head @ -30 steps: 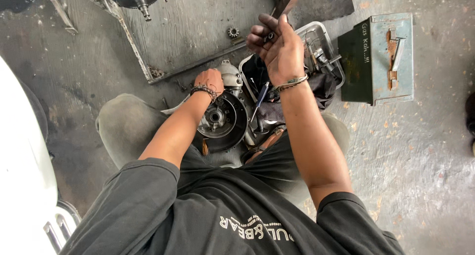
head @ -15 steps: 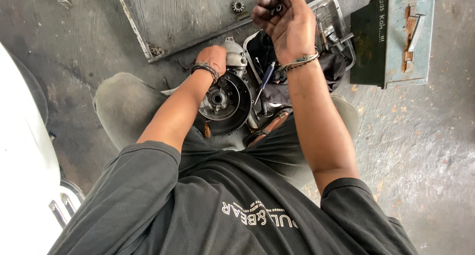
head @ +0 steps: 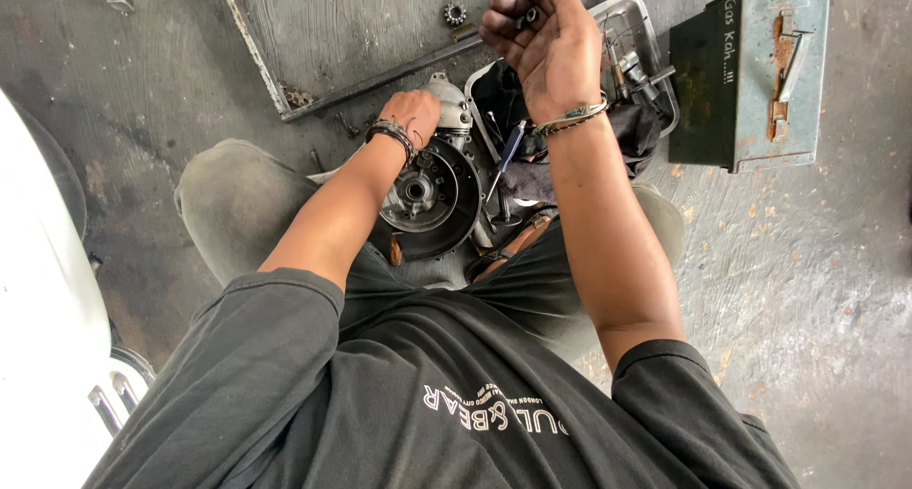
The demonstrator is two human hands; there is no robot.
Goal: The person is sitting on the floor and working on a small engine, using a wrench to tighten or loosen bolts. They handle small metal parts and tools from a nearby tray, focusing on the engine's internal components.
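Engine case (head: 432, 195) lies open between the knees, w/ cover already off; refitting seems left. Left hand (head: 413, 114) presses its top edge at 12 o'clock. Right hand (head: 546, 47) is raised, fingers curled around a small dark metal part (head: 528, 17).

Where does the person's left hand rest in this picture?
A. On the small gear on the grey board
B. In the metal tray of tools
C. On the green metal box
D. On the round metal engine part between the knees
D: the left hand lies on the top edge of the round metal engine part, well apart from the green metal box, the small gear and the metal tray.
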